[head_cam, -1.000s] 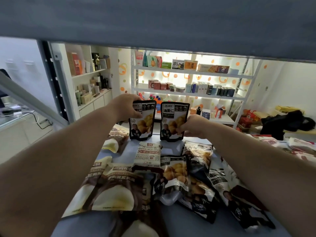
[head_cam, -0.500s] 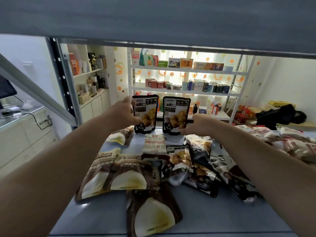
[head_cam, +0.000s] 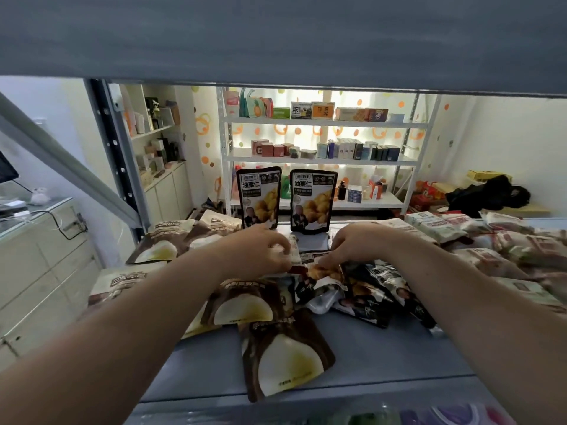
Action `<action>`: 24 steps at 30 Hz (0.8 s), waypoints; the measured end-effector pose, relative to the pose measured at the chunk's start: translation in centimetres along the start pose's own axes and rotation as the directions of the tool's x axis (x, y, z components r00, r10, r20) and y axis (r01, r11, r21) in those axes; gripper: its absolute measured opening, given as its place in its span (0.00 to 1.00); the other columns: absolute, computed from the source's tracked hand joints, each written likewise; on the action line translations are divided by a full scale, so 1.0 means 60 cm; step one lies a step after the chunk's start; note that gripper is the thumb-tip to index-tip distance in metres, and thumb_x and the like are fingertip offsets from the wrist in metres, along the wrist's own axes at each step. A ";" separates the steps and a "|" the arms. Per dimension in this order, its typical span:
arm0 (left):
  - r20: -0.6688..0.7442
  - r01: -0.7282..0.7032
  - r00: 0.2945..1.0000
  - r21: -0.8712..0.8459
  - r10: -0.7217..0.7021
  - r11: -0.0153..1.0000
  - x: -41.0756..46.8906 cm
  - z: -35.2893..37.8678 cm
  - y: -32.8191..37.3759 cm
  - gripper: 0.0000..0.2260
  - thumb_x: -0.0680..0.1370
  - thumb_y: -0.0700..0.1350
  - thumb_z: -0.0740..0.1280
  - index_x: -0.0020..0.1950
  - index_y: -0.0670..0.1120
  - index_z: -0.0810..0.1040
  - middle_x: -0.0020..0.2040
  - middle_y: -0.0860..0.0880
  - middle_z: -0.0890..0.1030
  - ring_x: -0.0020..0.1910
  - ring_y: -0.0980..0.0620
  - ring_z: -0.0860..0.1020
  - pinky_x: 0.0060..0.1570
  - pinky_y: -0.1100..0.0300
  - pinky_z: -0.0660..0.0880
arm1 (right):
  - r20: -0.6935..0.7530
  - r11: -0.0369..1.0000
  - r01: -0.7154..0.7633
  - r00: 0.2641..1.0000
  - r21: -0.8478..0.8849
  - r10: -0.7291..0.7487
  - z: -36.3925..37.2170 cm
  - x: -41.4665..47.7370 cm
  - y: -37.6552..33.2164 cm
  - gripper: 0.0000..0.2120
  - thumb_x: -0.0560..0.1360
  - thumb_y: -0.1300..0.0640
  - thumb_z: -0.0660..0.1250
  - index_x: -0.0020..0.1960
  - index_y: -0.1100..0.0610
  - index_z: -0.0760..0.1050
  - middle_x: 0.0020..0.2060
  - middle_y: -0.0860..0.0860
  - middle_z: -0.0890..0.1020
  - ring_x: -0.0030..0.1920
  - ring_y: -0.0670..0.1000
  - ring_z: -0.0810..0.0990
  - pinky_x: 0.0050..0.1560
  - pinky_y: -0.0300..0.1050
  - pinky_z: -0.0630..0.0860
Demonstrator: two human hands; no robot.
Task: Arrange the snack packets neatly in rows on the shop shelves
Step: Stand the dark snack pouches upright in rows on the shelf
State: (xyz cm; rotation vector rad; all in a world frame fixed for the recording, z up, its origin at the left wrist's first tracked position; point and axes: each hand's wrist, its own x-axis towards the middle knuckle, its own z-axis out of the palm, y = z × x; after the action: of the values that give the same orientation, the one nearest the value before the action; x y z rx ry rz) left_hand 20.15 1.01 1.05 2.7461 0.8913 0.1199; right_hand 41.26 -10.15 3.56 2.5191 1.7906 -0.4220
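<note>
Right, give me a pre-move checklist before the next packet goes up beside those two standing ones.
1. Two standing packets upright: left packet and right packet both stand, ok.
2. Gap between them even with a row: they stand apart, not ok.
3. Left hand free: it rests on a pale packet; grip blurred, cannot tell.
4. Right hand on one packet only: its fingers reach into the pile, cannot tell.
5. Shelf room beside the pair: lying packets crowd both sides, not ok.
</note>
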 end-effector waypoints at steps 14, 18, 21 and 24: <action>0.249 -0.116 0.966 0.210 0.061 0.971 0.077 -0.010 0.131 0.37 0.75 0.73 0.54 0.75 0.50 0.66 0.72 0.47 0.71 0.68 0.47 0.71 0.66 0.50 0.68 | -0.056 0.996 0.089 0.994 -0.011 -0.090 -0.054 0.048 0.100 0.24 0.78 0.39 0.63 0.68 0.53 0.76 0.64 0.51 0.78 0.61 0.52 0.76 0.62 0.48 0.70; 0.374 -0.003 0.924 0.220 -0.082 0.976 0.116 0.002 0.146 0.48 0.64 0.80 0.58 0.74 0.50 0.66 0.72 0.48 0.71 0.68 0.46 0.71 0.64 0.50 0.68 | 0.112 0.982 0.135 0.986 -0.132 -0.120 -0.055 0.089 0.117 0.25 0.73 0.33 0.65 0.61 0.49 0.81 0.59 0.47 0.81 0.57 0.50 0.78 0.64 0.52 0.71; 0.368 0.056 0.922 0.173 -0.117 0.983 0.130 0.011 0.142 0.55 0.52 0.82 0.64 0.73 0.54 0.66 0.71 0.51 0.71 0.67 0.48 0.71 0.63 0.50 0.69 | 0.135 0.973 0.172 0.979 -0.152 -0.152 -0.056 0.112 0.135 0.21 0.72 0.35 0.69 0.55 0.49 0.80 0.55 0.46 0.80 0.57 0.50 0.78 0.61 0.51 0.73; 0.326 0.107 0.934 0.126 -0.144 0.986 0.138 0.020 0.136 0.56 0.46 0.81 0.67 0.70 0.56 0.68 0.67 0.54 0.72 0.64 0.49 0.72 0.63 0.47 0.72 | 0.170 0.971 0.177 0.974 -0.159 -0.150 -0.052 0.127 0.144 0.26 0.70 0.34 0.71 0.59 0.50 0.77 0.57 0.49 0.78 0.57 0.52 0.76 0.57 0.49 0.72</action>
State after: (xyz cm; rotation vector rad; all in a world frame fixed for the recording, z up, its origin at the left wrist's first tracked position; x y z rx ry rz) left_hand 31.64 -0.74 2.04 2.6764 0.9938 -0.4182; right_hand 52.29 -5.51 3.63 2.1688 1.8922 -0.4346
